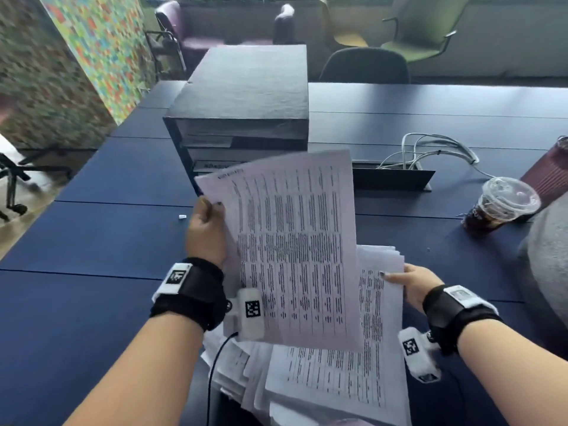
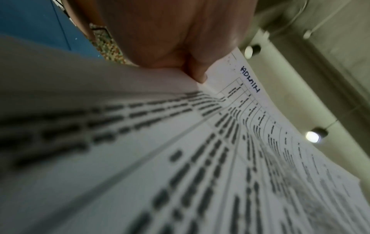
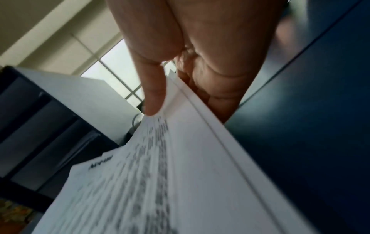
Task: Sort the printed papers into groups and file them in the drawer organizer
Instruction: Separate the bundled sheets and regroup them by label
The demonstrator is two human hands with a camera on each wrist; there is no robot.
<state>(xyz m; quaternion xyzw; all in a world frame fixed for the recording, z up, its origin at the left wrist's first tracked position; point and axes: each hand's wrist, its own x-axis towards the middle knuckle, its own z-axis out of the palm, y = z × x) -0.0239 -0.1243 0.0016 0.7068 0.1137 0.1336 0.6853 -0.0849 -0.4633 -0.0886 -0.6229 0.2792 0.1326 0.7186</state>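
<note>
Closest to you, a messy pile of papers lies on the blue table. Your right hand pinches the right edge of the pile at about 3 o'clock, thumb on top and fingers curled under.

Your left hand pinches one printed sheet by its left edge, thumb in front, and holds it up over the pile. The sheet's long side runs from you toward 12 o'clock. The word ADMIN is written in pen at its far end.

Straight ahead at 12 o'clock stands the black drawer organizer. Its open front faces you, and some papers already lie on its shelves. The sheet's far end sits just in front of it, so your left hand is nearer and I think it should slide the sheet in, long way first.

At 2 o'clock stands an iced drink cup, well away.
</note>
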